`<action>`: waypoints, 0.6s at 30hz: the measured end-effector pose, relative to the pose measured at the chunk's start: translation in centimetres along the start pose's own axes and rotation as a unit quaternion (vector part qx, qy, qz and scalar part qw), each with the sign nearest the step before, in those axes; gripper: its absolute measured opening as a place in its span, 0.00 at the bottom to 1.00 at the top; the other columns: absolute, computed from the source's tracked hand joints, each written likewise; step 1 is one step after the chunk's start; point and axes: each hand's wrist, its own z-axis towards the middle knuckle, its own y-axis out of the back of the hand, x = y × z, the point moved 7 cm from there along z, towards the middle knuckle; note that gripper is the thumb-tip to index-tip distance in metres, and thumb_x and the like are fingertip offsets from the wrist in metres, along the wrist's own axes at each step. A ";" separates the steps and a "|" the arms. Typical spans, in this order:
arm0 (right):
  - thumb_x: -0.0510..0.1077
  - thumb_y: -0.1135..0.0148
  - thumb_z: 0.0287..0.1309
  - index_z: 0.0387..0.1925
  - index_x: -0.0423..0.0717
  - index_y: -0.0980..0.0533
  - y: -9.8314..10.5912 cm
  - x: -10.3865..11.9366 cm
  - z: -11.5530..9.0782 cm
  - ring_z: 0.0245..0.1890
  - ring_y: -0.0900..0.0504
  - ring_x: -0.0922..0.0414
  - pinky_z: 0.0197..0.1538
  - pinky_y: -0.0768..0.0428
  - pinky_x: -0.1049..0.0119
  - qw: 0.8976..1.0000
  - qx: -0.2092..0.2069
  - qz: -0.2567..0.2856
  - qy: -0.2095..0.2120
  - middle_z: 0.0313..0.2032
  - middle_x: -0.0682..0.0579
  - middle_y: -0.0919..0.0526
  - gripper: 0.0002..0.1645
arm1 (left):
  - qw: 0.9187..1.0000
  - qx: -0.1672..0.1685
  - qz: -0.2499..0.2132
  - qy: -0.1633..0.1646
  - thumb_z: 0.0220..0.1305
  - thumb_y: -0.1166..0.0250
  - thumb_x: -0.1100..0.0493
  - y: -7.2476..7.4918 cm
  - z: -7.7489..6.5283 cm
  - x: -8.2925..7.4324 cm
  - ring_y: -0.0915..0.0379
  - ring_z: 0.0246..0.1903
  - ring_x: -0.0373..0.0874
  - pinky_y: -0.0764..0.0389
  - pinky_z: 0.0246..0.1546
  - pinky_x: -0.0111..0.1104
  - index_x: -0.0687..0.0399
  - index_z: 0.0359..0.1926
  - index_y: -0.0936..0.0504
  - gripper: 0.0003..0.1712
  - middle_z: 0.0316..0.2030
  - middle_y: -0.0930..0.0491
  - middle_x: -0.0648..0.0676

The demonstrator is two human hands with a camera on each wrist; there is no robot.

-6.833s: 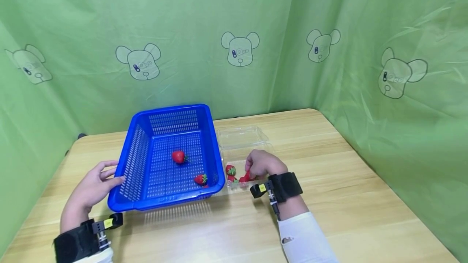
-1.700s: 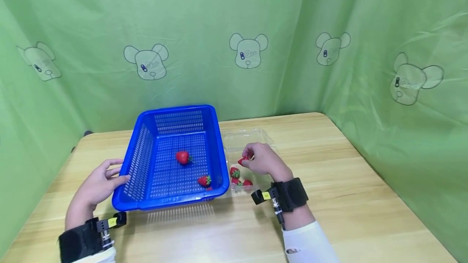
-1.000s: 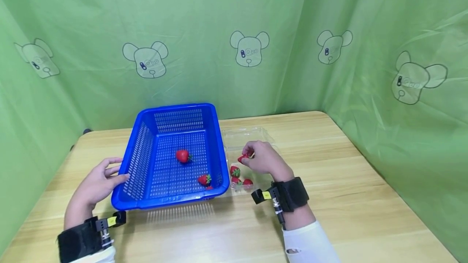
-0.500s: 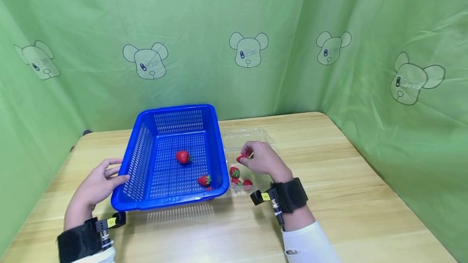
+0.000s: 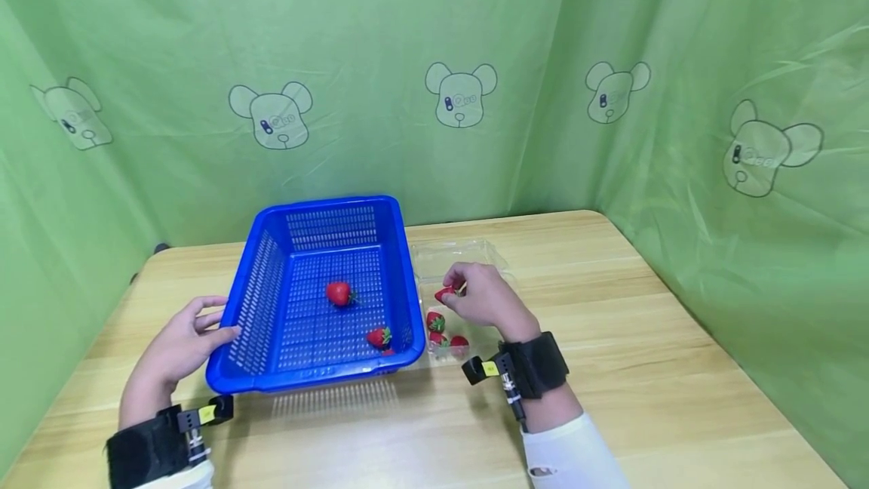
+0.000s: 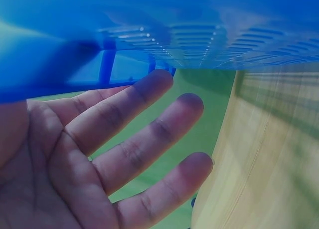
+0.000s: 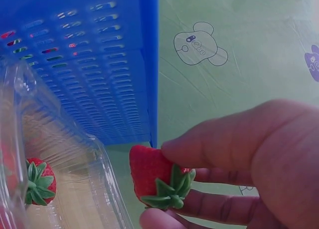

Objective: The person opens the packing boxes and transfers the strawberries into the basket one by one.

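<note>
In the head view a blue plastic basket [image 5: 333, 308] with slotted walls holds strawberries, one [image 5: 339, 293] near its middle and another [image 5: 379, 336] at the near right corner. My left hand [image 5: 179, 342] grips its left rim, thumb over the top and the other fingers spread below, as the left wrist view shows. A strawberry [image 7: 159, 179] with green leaves is pinched between the thumb and fingers of my right hand [image 5: 482, 296], above a clear plastic clamshell box [image 5: 462, 251]. More strawberries [image 5: 436, 321] lie in the near part of this box.
The open clamshell stands against the basket's right side on a wooden table [image 5: 611, 368]. Behind and on both sides hangs a green curtain [image 5: 366, 59] printed with bear heads. The table's rounded far right corner shows near the curtain.
Since the oldest frame my right hand has lifted a strawberry from the near side of the clamshell; over the last second it drifts slightly left. My left hand stays on the basket rim.
</note>
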 end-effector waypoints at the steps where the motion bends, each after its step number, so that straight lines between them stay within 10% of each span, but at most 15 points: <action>1: 0.44 0.35 0.55 0.33 0.46 0.23 0.0 0.0 0.0 0.27 0.24 0.55 0.28 0.23 0.65 1.000 -0.002 0.001 0.001 0.30 0.51 0.20 0.07 | 1.000 0.000 0.001 0.000 0.70 0.45 0.56 0.0 0.0 0.0 0.34 0.57 0.69 0.21 0.51 0.54 0.69 0.68 0.50 0.35 0.61 0.38 0.80; 18: 0.45 0.35 0.57 0.35 0.46 0.22 0.4 0.7 -0.2 0.29 0.23 0.55 0.30 0.22 0.64 1.000 -0.007 0.005 0.001 0.32 0.51 0.19 0.07 | 1.000 0.000 0.007 -0.010 0.69 0.44 0.56 0.2 0.2 0.3 0.32 0.55 0.69 0.21 0.51 0.54 0.70 0.67 0.50 0.36 0.61 0.37 0.80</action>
